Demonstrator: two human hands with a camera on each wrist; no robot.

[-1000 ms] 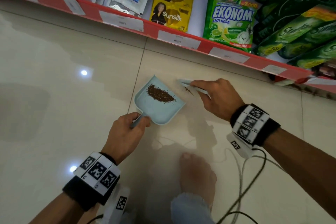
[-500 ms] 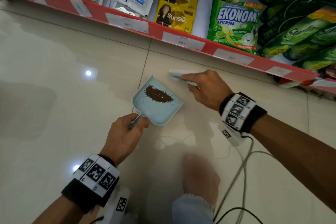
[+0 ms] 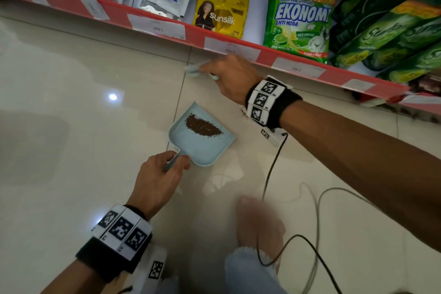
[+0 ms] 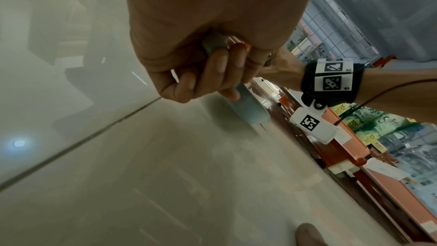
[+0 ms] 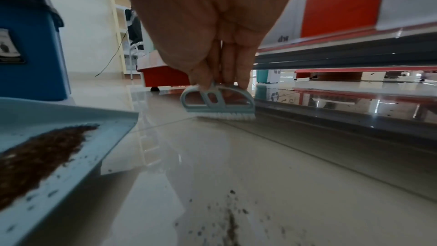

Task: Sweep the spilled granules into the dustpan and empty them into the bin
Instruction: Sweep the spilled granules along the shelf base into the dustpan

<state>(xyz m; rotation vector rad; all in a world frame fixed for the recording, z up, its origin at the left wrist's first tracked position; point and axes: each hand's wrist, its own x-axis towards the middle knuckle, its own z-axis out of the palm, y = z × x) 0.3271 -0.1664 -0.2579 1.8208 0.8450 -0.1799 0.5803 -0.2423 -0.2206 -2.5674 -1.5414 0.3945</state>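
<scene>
A person crouched on a glossy tiled floor (image 3: 71, 126) holds a pale blue dustpan (image 3: 202, 148) by its handle, the left hand (image 3: 160, 181) curled tightly around the grip. The pan rests on the floor near the person's bare foot (image 3: 260, 222), with a dark brown heap of granules (image 3: 202, 125) lying across its far half. The right hand (image 3: 232, 76) reaches farther out, toward the foot of a red-edged shelf (image 3: 191, 33), its fingers (image 5: 222, 66) pinching the handle of a small pale blue brush (image 5: 217, 103); the white bristles meet the floor close to a tile seam. Between brush and dustpan, to the pan's right, a thin scatter of loose granules (image 5: 231, 218) lies on the tile. A blue bin (image 5: 28, 48) with a dark lid stands beyond the dustpan in the right wrist view. Sachets and a green Ekonomi detergent pack (image 3: 298, 21) line the shelf, and cables (image 3: 269, 188) trail across the floor from the wrists.
</scene>
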